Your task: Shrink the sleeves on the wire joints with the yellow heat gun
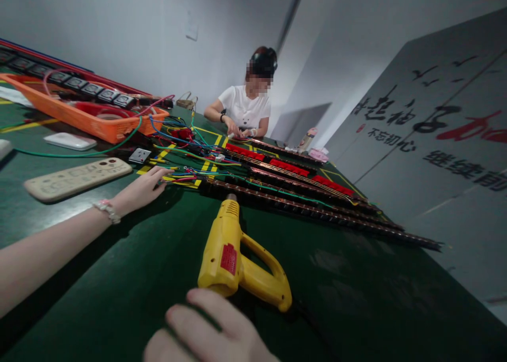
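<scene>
My left hand [146, 189] reaches across the table with its fingers closed on a bundle of coloured wires [180, 178]. These wires run to a long dark strip with copper-coloured edges [285, 199]. A yellow heat gun [224, 246] lies on the table in front of me, its nozzle pointing at the strip's near end. Just behind the heat gun's rear end is my right hand [216, 327], fingers apart and slightly bent, holding nothing that I can see. Whether its fingertips touch the housing I cannot tell.
An orange basket [114, 130] holding coils and parts stands at the left. Near it are a worn beige power strip [79, 180], a white flat item [70, 141] and a small socket module [139, 155]. More strips with red pieces [289, 169] lie beyond. A person [247, 106] works across the table.
</scene>
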A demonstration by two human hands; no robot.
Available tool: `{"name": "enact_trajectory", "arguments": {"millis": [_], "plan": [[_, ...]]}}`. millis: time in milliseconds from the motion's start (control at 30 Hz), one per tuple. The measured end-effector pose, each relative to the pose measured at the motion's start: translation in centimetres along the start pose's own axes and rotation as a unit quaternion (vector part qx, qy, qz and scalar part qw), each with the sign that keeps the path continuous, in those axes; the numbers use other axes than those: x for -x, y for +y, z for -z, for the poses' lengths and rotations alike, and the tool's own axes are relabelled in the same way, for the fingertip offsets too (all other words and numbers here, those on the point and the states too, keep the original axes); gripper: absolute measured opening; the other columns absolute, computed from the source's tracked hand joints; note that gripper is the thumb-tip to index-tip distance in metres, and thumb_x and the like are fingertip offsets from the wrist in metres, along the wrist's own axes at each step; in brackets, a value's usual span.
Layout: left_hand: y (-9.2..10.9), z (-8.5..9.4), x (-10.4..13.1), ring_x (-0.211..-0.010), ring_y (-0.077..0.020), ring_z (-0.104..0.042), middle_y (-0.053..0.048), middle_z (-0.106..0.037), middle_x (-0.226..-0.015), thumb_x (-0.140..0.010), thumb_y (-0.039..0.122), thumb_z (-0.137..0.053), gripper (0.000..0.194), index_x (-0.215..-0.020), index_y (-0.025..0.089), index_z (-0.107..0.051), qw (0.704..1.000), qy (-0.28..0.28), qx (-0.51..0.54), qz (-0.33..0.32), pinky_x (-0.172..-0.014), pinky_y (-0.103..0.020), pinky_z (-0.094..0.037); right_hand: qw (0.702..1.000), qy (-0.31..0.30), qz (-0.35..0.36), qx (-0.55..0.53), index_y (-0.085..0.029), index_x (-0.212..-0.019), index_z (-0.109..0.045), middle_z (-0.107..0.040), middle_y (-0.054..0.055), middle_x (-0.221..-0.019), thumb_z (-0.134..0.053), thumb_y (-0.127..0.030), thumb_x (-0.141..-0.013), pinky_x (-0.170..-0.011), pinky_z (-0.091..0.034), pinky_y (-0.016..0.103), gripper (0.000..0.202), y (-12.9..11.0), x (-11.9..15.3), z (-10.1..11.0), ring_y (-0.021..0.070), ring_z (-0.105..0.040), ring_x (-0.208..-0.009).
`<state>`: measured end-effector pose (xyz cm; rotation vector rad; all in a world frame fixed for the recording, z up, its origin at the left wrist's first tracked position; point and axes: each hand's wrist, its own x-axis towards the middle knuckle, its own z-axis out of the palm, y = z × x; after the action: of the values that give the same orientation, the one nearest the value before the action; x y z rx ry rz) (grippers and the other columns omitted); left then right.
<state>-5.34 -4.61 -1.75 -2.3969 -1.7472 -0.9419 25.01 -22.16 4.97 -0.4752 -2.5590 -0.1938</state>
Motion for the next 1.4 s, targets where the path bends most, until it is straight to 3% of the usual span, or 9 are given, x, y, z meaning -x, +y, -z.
{"name": "enact_trajectory", "arguments": {"millis": [33, 133, 233, 333, 500, 633, 833, 1067, 1400], "plan": [[0.0, 0.0, -0.1, -0.101, -0.0176, -0.05, -0.008, -0.046, -0.117, -0.085, 0.025, -0.033, 0.034, -0.117, 0.018, -0.042, 1.0, 0.002, 0.0, -0.006, -0.092, -0.032, -0.039, 0.999, 0.036, 0.012, -0.014, -0.023, -0.082, -0.054, -0.064, -0.003, -0.085, -0.041, -0.026, -0.087, -0.087, -0.046, 0.026, 0.014, 0.5, 0.1, -0.1, 0.0107, -0.058, -0.086], [0.1, -0.1, -0.2, -0.096, -0.0187, -0.053, -0.008, -0.048, -0.115, -0.085, 0.028, -0.032, 0.031, -0.11, 0.019, -0.048, 1.0, 0.003, -0.007, -0.006, -0.088, -0.032, -0.042, 0.989, 0.085, -0.124, -0.01, -0.019, -0.091, -0.053, -0.061, 0.004, -0.098, -0.048, -0.017, -0.078, -0.086, -0.046, 0.032, 0.014, 2.5, 1.3, -0.4, 0.0164, -0.057, -0.094], [0.2, -0.4, -0.4, -0.09, -0.0178, -0.055, -0.007, -0.051, -0.109, -0.086, 0.028, -0.031, 0.031, -0.107, 0.019, -0.052, 1.0, -0.004, -0.005, -0.004, -0.083, -0.031, -0.044, 0.973, 0.041, -0.225, 0.0, -0.018, -0.118, -0.043, -0.05, 0.011, -0.12, -0.055, -0.032, -0.074, -0.088, -0.045, 0.04, 0.048, 4.3, 2.5, -1.1, 0.0258, -0.048, -0.11], [0.2, -0.7, -0.7, -0.089, -0.0171, -0.055, -0.007, -0.053, -0.104, -0.086, 0.027, -0.03, 0.031, -0.105, 0.019, -0.053, 1.0, -0.004, 0.015, -0.015, -0.081, -0.03, -0.044, 0.958, -0.006, -0.286, -0.009, -0.02, -0.129, -0.034, -0.041, 0.012, -0.13, -0.06, -0.045, -0.068, -0.087, -0.044, 0.046, 0.071, 4.8, 2.9, -1.7, 0.0319, -0.044, -0.114], [0.3, -1.1, -1.3, -0.09, -0.0177, -0.054, -0.007, -0.052, -0.1, -0.086, 0.024, -0.029, 0.029, -0.102, 0.017, -0.053, 0.999, 0.01, 0.05, 0.0, -0.081, -0.031, -0.044, 0.937, -0.014, -0.348, 0.015, -0.022, -0.131, -0.034, -0.045, 0.013, -0.125, -0.062, -0.063, -0.056, -0.066, -0.051, 0.048, 0.09, 4.8, 2.9, -2.4, 0.0371, -0.057, -0.093], [0.5, -1.0, -1.3, -0.091, -0.0176, -0.053, -0.008, -0.05, -0.1, -0.087, 0.021, -0.027, 0.027, -0.101, 0.017, -0.05, 0.998, 0.009, 0.066, 0.005, -0.082, -0.032, -0.044, 0.924, -0.04, -0.381, 0.019, -0.025, -0.138, -0.024, -0.061, 0.013, -0.099, -0.067, -0.069, -0.042, -0.055, -0.05, 0.047, 0.114, 5.3, 2.6, -2.7, 0.0349, -0.061, -0.072], [0.8, -0.7, -1.2, -0.091, -0.0168, -0.052, -0.007, -0.049, -0.1, -0.085, 0.016, -0.028, 0.026, -0.101, 0.017, -0.048, 0.996, 0.005, 0.086, -0.01, -0.081, -0.032, -0.045, 0.933, -0.109, -0.34, -0.051, -0.022, -0.142, -0.006, -0.064, 0.012, -0.096, -0.063, -0.072, -0.047, -0.06, -0.052, 0.046, 0.121, 6.5, 1.9, -2.0, 0.035, -0.062, -0.078], [1.7, -0.2, -0.3, -0.092, -0.0156, -0.052, -0.006, -0.05, -0.101, -0.085, 0.013, -0.029, 0.026, -0.1, 0.017, -0.049, 0.993, -0.008, 0.109, -0.035, -0.082, -0.029, -0.044, 0.933, -0.141, -0.317, -0.097, -0.023, -0.142, -0.014, -0.059, 0.01, -0.108, -0.066, -0.069, -0.048, -0.075, -0.05, 0.043, 0.117, 4.2, 0.8, -1.9, 0.0316, -0.059, -0.091], [1.8, -0.4, 0.6, -0.087, -0.0157, -0.053, -0.005, -0.055, -0.096, -0.082, 0.017, -0.04, 0.019, -0.097, 0.018, -0.053, 0.995, -0.01, 0.084, -0.053, -0.078, -0.029, -0.043, 0.962, -0.136, -0.23, -0.058, -0.017, -0.141, -0.01, -0.058, 0.011, -0.098, -0.059, -0.075, -0.052, -0.072, -0.047, 0.04, 0.117, 3.4, -0.8, -4.0, 0.0286, -0.057, -0.083]]}}
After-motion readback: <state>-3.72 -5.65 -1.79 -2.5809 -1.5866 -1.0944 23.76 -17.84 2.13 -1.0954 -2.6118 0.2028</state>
